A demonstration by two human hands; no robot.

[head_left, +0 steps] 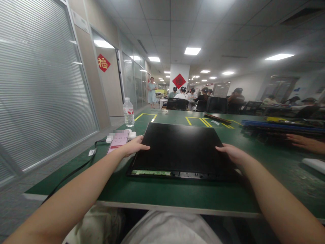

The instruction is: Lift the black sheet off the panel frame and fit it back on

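Observation:
A black flat display panel (181, 149) lies in front of me over the green table, its near edge toward my body. Along that near edge a green circuit board strip (151, 173) shows at the left. My left hand (134, 146) grips the panel's left side, thumb on top and fingers hidden beneath. On the opposite side my right hand (232, 154) holds it the same way, thumb over the edge. Whether the panel is raised off the table I cannot tell.
Left of the panel are a phone (118, 140), a black cable (73, 172) and a water bottle (128, 112). Yellow tape (199, 121) marks the green table (177, 196). At right, another person's hand (306, 142) is near stacked dark strips (276, 130) and a white object (315, 165).

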